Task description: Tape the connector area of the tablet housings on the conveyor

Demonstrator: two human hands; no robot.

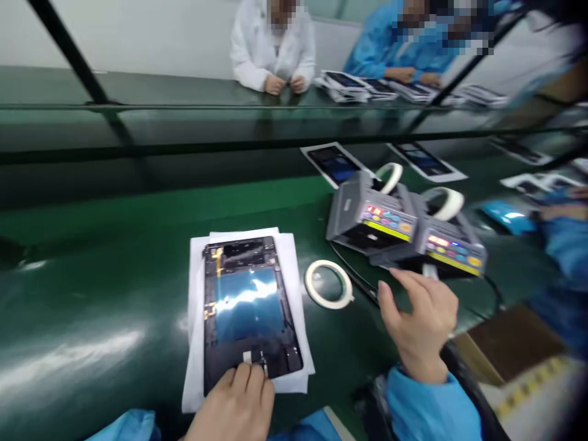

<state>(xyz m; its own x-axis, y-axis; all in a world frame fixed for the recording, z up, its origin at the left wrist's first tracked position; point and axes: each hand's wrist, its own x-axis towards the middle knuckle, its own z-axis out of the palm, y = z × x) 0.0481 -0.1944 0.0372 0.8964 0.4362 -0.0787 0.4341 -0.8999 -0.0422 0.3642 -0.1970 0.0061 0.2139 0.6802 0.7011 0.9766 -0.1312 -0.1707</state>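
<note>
A dark opened tablet (248,300) with a shiny blue panel lies on white sheets (197,367) on the green belt. My left hand (236,401) rests on its near edge, fingertips flat on a small white patch. My right hand (418,318) hovers just in front of the nearer of two grey tape dispensers (452,245), fingers loosely spread and empty, close to a white tape end at its mouth. A loose ring of white tape (328,283) lies between the tablet and my right hand.
The second dispenser (367,214) stands behind, each carrying a white roll. More tablets (333,162) lie farther along the belt. Across a rail sit a person in white (273,43) and one in blue (404,49). A blue sleeve (565,239) and a cardboard box (509,343) are at right.
</note>
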